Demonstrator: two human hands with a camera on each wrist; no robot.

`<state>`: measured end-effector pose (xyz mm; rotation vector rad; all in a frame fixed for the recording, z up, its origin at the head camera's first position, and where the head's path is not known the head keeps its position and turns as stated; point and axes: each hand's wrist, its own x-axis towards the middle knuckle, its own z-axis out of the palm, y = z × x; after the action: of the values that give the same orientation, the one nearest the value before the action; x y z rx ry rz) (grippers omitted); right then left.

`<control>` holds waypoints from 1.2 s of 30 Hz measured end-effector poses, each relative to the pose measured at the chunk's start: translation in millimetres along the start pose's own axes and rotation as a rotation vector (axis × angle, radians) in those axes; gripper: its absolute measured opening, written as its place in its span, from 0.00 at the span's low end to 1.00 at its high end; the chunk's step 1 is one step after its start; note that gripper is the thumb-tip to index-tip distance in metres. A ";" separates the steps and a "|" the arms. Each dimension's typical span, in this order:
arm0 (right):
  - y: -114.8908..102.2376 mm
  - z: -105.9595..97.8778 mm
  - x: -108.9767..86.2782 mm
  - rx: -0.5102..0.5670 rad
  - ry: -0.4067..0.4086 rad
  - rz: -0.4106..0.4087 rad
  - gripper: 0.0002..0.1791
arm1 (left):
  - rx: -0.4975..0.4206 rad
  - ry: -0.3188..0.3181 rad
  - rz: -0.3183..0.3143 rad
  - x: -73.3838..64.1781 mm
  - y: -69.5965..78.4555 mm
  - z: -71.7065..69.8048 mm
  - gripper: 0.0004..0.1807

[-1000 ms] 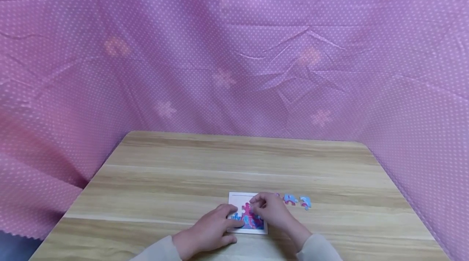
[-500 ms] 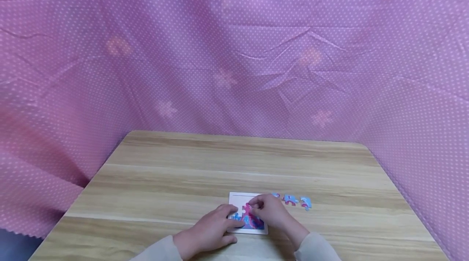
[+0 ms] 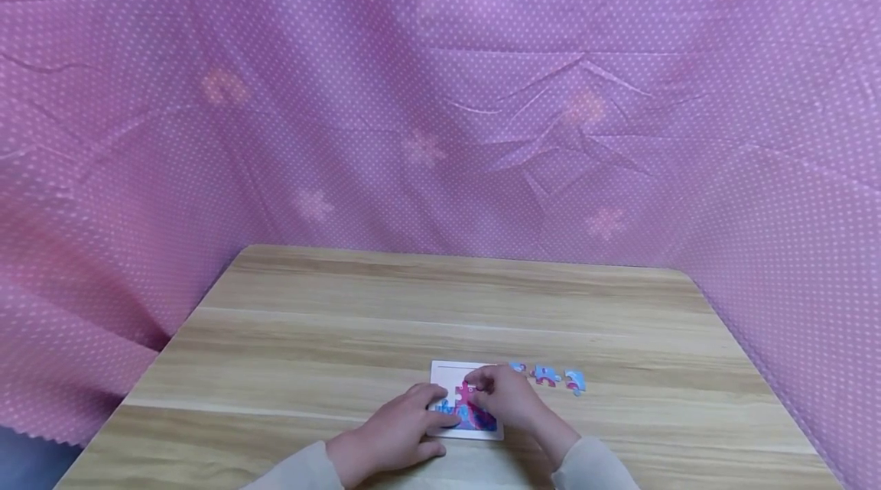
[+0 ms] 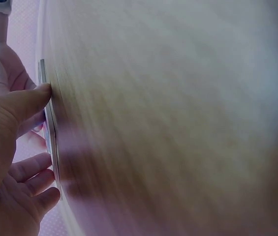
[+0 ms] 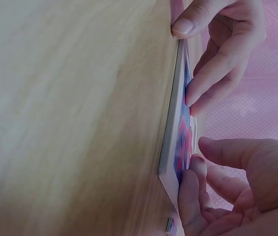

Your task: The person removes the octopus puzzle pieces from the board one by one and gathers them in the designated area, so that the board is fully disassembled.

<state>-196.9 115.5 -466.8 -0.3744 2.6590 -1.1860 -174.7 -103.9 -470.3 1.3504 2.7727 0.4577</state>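
A small jigsaw board [image 3: 450, 372] with a white frame lies near the front of the table, its lower part filled with blue and pink pieces. My left hand [image 3: 394, 429] rests on its left side, fingers extended over the picture and thumb by the near edge. At the board's right side, my right hand [image 3: 512, 397] has curled fingers and pinches at a pink puzzle piece [image 3: 463, 394]. In the right wrist view, the thumb and forefinger of my right hand [image 5: 232, 182] come close together at the pink part of the picture; the contact is partly hidden.
Just right of the board lie loose puzzle pieces: a blue and pink one [image 3: 547, 374], another at the far right [image 3: 574, 381], and one [image 3: 518, 367] partly behind my right hand. The wooden table [image 3: 413, 306] meets a pink dotted cloth [image 3: 440, 131] behind.
My right hand has shifted slightly left and down over the board, with the pink puzzle piece at its fingertips. More of the loose piece beside it now shows. My left hand stays put.
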 end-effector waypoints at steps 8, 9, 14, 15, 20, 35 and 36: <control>1.0 -1.8 0.1 0.082 0.013 0.022 0.11 | 0.003 -0.005 -0.002 1.7 -1.0 0.0 0.22; 1.3 -1.9 0.2 0.096 0.015 0.021 0.11 | 0.002 -0.006 -0.003 2.1 -0.9 0.0 0.22; 1.3 -4.5 0.5 0.146 0.023 0.011 0.10 | 0.007 0.007 0.000 3.4 -1.3 -0.1 0.22; 1.3 -5.3 0.5 0.151 0.021 0.008 0.10 | 0.009 0.011 0.001 3.7 -1.4 0.0 0.22; 4.2 -8.5 0.0 0.212 0.003 -0.007 0.09 | 0.013 0.015 0.000 4.7 -1.0 0.9 0.22; 34.9 -35.8 -23.1 0.364 0.059 0.051 0.12 | -0.031 -0.059 -0.062 1.8 -1.1 -0.4 0.22; 36.5 -38.5 -25.1 0.360 0.065 0.056 0.12 | -0.035 -0.065 -0.067 1.6 -1.3 -0.5 0.22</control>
<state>-189.6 173.8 -466.8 -0.2011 2.4174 -1.6427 -176.8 -103.5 -470.0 1.2382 2.7344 0.4493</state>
